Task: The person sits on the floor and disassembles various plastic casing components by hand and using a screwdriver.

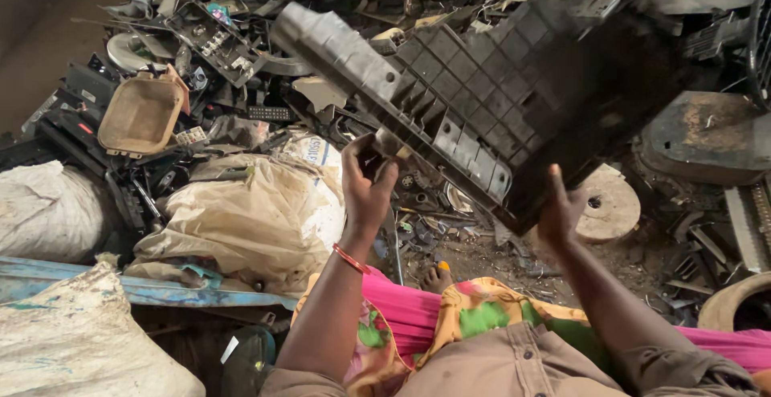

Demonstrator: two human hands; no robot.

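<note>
Plastic housing panel (490,100), dark grey and ribbed in a grid on its inner face, is held raised and tilted in front of the person, above a floor strewn with scrap. Left hand (365,180) is clamped on the lower long edge, fingers curled over the rim near a small pale fitting; that grip is pressed together on the panel. Right hand (562,208) supports the lower corner, thumb raised against the near face, fingers hidden behind; its grip appears pinched on the corner, though the far side cannot be seen.

Handling judgement: the panel looks stiff for its size, the ribbing giving rigidity, and fairly light (moulded plastic, thin walls). It is bulky and long, so it will lever against the wrists if held at one end only. Edges and broken ribs may be sharp on bare hands; the dusty surface may be slippery. Best purchase appears to be the thick rim along the long edge and the corners, not the thin grid walls, which could snap.

Surroundings: beige plastic tray (140,114) lies upper left among black casings; a tan woven sack (257,212) and a white sack (48,208) sit left of the hands; a round pale disc (614,204) with a centre hole rests on the ground just beyond the right hand. A red bangle (351,259) circles the left wrist.
</note>
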